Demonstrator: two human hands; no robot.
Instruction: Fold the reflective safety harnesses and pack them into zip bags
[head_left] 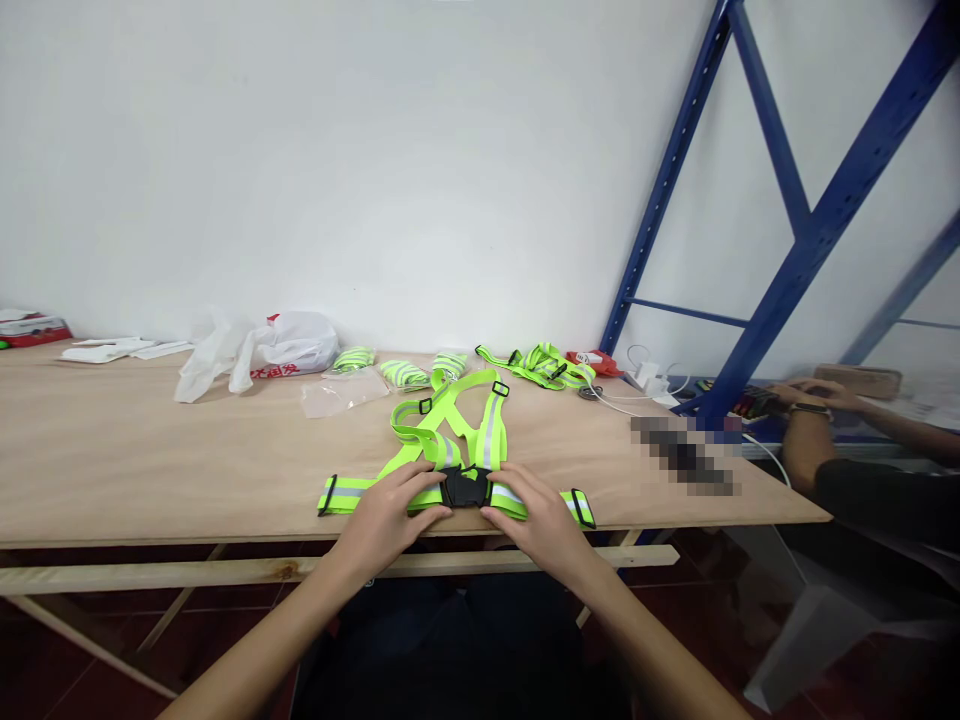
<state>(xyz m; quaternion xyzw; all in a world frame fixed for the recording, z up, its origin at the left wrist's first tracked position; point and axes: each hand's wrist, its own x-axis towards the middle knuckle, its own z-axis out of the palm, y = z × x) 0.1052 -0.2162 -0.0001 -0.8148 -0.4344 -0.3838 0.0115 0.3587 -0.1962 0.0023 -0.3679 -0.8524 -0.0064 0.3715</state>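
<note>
A neon-yellow reflective vest (490,425) made of straps with silver stripes lies spread at the table's front edge. Its black buckle (466,487) sits at the middle of the waist strap, between my two hands. My left hand (394,510) is closed on the left end of the buckle, thumb below and fingers above. On the opposite end, my right hand (536,515) grips the buckle in the same way. Black sliders show on the shoulder straps and at both outer ends of the waist strap. The buckle halves appear joined.
Folded striped bundles (405,374) and another loose vest (544,365) lie toward the wall. A white plastic bag (296,343) and a clear bag (343,392) are at left. A blue metal frame (799,240) rises at right, near another person's arm (806,450).
</note>
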